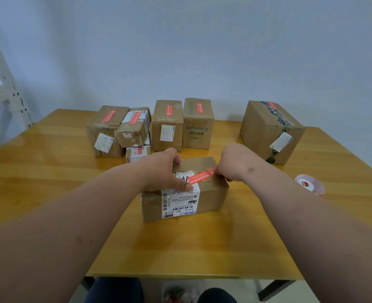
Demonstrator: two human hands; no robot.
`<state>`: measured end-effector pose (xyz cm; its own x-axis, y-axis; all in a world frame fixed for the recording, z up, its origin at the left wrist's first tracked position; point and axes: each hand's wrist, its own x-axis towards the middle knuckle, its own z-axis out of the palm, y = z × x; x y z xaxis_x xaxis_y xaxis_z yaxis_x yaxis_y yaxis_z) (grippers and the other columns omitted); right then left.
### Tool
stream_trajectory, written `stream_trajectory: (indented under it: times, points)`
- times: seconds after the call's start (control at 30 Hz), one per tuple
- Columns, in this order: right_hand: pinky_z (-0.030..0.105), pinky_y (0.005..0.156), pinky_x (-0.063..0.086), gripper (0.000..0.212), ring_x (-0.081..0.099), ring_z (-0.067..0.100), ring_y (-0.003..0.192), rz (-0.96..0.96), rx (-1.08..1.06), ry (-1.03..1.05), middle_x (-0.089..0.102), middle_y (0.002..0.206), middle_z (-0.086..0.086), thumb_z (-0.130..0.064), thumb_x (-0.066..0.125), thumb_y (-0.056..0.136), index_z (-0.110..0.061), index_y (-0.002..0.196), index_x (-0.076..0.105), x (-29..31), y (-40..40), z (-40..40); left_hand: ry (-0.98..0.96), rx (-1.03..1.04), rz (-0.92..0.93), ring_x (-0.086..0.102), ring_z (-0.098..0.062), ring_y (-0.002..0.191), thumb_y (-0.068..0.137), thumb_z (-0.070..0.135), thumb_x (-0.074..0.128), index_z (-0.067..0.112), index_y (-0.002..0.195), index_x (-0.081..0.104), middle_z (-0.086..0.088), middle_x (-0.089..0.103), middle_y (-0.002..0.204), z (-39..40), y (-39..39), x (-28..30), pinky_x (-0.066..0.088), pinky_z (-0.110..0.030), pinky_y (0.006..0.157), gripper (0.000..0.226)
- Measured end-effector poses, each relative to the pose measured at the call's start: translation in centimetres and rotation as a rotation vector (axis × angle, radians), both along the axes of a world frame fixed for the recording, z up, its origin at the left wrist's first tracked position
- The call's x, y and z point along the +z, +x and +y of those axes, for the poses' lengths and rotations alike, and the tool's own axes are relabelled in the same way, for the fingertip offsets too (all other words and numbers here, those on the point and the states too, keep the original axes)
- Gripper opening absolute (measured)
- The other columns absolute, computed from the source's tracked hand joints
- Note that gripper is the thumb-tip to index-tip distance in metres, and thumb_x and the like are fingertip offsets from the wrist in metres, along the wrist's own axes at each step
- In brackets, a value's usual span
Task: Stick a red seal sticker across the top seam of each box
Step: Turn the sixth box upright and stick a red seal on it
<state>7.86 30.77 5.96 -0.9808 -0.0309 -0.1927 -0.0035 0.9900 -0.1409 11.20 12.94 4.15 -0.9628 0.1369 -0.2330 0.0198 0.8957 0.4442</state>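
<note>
A small cardboard box [211, 194] with a white shipping label stands in the middle of the table. A red seal sticker [199, 176] lies slanted across its top. My left hand [165, 171] rests on the box's left side, its thumb pressing the sticker's left end while the other fingers curl over the far edge. My right hand [233, 164] pinches the sticker's right end at the box's right top edge. Several other boxes at the back carry red stickers on top.
At the back stand a group of boxes [167, 125], one printed HYNAUT [198, 127], and a larger box [270, 132] at the right. A sticker roll [309, 184] lies near the table's right edge. A white metal rack [3, 84] stands at the left.
</note>
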Motion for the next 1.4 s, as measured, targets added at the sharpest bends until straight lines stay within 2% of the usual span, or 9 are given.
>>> stream_trajectory:
  times: [0.13, 0.23, 0.3, 0.43, 0.6, 0.87, 1.0, 1.23, 1.4]
  points:
    - [0.027, 0.052, 0.04, 0.024, 0.054, 0.018, 0.063, -0.001, 0.027, 0.003, 0.058, 0.07, 0.003, -0.019, 0.06, 0.089, -0.013, 0.066, 0.056, 0.1, 0.1, 0.1, -0.004, -0.001, 0.007, 0.057, -0.019, 0.105, 0.069, 0.057, 0.077, 0.028, 0.133, 0.04, 0.003, 0.055, 0.124, -0.2, 0.0, -0.2, 0.052, -0.039, 0.092, 0.079]
    - [0.035, 0.074, 0.051, 0.012, 0.059, 0.019, 0.085, 0.066, 0.131, -0.001, 0.063, 0.089, -0.001, -0.031, 0.064, 0.088, -0.02, 0.084, 0.061, 0.6, 0.8, -0.3, 0.008, 0.004, 0.008, 0.056, -0.019, 0.106, 0.069, 0.057, 0.078, 0.028, 0.133, 0.04, 0.003, 0.055, 0.125, -0.3, 0.0, -0.3, 0.052, -0.04, 0.092, 0.08]
    - [0.035, 0.084, 0.05, 0.011, 0.056, 0.016, 0.092, 0.089, 0.302, -0.021, 0.061, 0.096, -0.006, -0.037, 0.064, 0.09, -0.026, 0.09, 0.06, 1.0, 1.6, -0.9, 0.032, 0.008, -0.004, 0.057, -0.018, 0.104, 0.068, 0.055, 0.079, 0.029, 0.134, 0.04, 0.004, 0.056, 0.123, -0.4, -0.1, -0.3, 0.053, -0.04, 0.091, 0.08]
    - [0.026, 0.07, 0.043, 0.008, 0.054, 0.014, 0.087, 0.038, 0.54, 0.036, 0.062, 0.093, -0.006, -0.034, 0.063, 0.092, -0.026, 0.09, 0.063, 1.1, 2.6, -2.1, 0.173, 0.012, -0.058, 0.061, -0.015, 0.096, 0.07, 0.038, 0.084, 0.028, 0.131, 0.043, 0.005, 0.059, 0.111, -0.9, -0.1, -0.3, 0.056, -0.037, 0.085, 0.073]
    - [0.028, 0.064, 0.039, 0.014, 0.052, 0.017, 0.082, 0.097, 0.616, 0.167, 0.058, 0.086, -0.005, -0.036, 0.06, 0.093, -0.027, 0.084, 0.055, 1.2, 2.5, -2.6, 0.196, 0.012, -0.059, 0.062, -0.016, 0.096, 0.069, 0.035, 0.085, 0.028, 0.13, 0.044, 0.004, 0.061, 0.11, -1.0, -0.3, -0.5, 0.056, -0.039, 0.086, 0.074]
    - [0.03, 0.057, 0.04, 0.018, 0.057, 0.021, 0.075, 0.184, 0.674, 0.275, 0.06, 0.082, 0.0, -0.031, 0.054, 0.095, -0.017, 0.093, 0.065, 0.7, 2.8, -3.0, 0.215, 0.015, -0.062, 0.063, -0.014, 0.093, 0.07, 0.034, 0.085, 0.029, 0.129, 0.044, 0.005, 0.062, 0.107, -1.0, -0.2, -0.6, 0.057, -0.039, 0.085, 0.072]
    - [0.028, 0.049, 0.03, 0.019, 0.053, 0.019, 0.07, 0.277, 0.737, 0.339, 0.058, 0.083, 0.0, -0.033, 0.052, 0.094, -0.018, 0.083, 0.056, 0.4, 3.2, -3.2, 0.214, 0.012, -0.061, 0.062, -0.017, 0.097, 0.069, 0.033, 0.085, 0.028, 0.129, 0.044, 0.004, 0.061, 0.11, -1.0, -0.2, -0.6, 0.056, -0.04, 0.086, 0.072]
    - [0.027, 0.049, 0.031, 0.023, 0.051, 0.019, 0.066, 0.277, 0.727, 0.266, 0.055, 0.072, -0.002, -0.034, 0.053, 0.092, -0.019, 0.074, 0.054, 0.5, 3.0, -2.7, 0.238, 0.022, -0.08, 0.064, -0.017, 0.094, 0.07, 0.031, 0.085, 0.029, 0.128, 0.044, 0.003, 0.062, 0.109, -1.0, -0.2, -0.6, 0.058, -0.041, 0.084, 0.07]
    - [0.025, 0.049, 0.031, 0.025, 0.054, 0.017, 0.071, 0.233, 0.7, 0.221, 0.06, 0.077, -0.003, -0.043, 0.056, 0.089, -0.02, 0.086, 0.064, 1.0, 3.1, -2.5, 0.248, 0.017, -0.081, 0.064, -0.016, 0.093, 0.07, 0.03, 0.085, 0.028, 0.127, 0.044, 0.003, 0.061, 0.107, -1.0, -0.2, -0.6, 0.058, -0.04, 0.083, 0.071]
